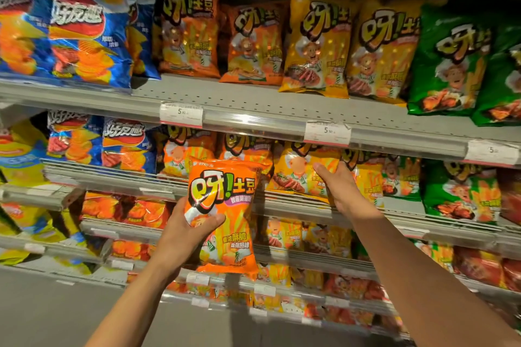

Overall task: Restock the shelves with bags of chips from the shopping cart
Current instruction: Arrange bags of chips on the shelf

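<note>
This is a shop, the snack aisle of a supermarket. Grey metal shelves (pixel 253 98) run across the whole frame in stacked tiers, each packed with rows of identical chip bags grouped by colour: blue bags (pixel 84 36) at upper left, orange bags (pixel 189 28) in the upper middle, yellow bags (pixel 318 42) beside them, green bags (pixel 448 62) at right. Price tags (pixel 181 114) sit in clear strips along the shelf edges.

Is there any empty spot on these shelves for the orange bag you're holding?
Yes: bare upper shelf in front of the orange bags, right of the blue bags. The shelf below, where the right hand touches a yellow bag, is crowded.
</note>
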`<state>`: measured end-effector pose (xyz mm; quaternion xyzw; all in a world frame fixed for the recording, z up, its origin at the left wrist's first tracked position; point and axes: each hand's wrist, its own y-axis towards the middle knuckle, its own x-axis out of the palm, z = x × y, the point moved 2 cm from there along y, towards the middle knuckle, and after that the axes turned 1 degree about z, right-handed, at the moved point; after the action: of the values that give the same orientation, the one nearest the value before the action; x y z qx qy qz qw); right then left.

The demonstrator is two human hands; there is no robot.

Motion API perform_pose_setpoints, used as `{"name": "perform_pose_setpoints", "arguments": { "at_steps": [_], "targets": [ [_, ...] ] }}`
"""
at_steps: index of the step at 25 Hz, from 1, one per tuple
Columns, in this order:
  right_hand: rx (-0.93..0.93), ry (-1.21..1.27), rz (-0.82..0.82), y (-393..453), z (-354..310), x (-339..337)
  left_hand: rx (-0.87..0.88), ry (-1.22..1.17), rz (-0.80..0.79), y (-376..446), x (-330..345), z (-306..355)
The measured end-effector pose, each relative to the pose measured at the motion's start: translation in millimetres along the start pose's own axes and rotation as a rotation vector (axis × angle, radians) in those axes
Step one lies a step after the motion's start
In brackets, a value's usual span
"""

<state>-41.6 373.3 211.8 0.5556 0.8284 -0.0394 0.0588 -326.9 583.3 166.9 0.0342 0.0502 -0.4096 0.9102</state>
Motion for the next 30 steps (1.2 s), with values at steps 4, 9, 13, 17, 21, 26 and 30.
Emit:
{"name": "perform_pose_setpoints", "arguments": {
  "at_steps": [4, 9, 13, 17, 21, 26, 30],
  "targets": [
    [0.016, -0.094, 0.024, 7.3, 5.4, 2.2, -0.008, -0.001, 0.023, 0.7, 10.0, 2.9],
    [0.084, -0.239, -0.090, 8.1, 13.1, 1.7, -0.039, -0.010, 0.029, -5.2, 28.5, -1.2],
    [0.103, -0.273, -0.141, 11.2, 11.2, -0.4, -0.042, 0.027, 0.030, -7.4, 48.0, 4.7],
    [0.018, -0.344, 0.003, 5.4, 6.8, -4.9, -0.047, 0.011, 0.021, -4.4, 56.8, 11.3],
    [-0.595, -0.919, 0.340, -13.1, -10.3, 1.6, -0.047, 0.032, 0.043, -5.3, 57.1, 14.8],
    [-0.506, -1.310, 0.045, 1.4, -19.3, 14.1, -0.025, 0.065, 0.036, -8.8, 58.6, 19.3],
    [-0.425, -1.284, -0.024, 1.8, -23.8, 12.1, -0.032, 0.060, 0.019, -8.7, 58.5, 17.1]
  ]
}}
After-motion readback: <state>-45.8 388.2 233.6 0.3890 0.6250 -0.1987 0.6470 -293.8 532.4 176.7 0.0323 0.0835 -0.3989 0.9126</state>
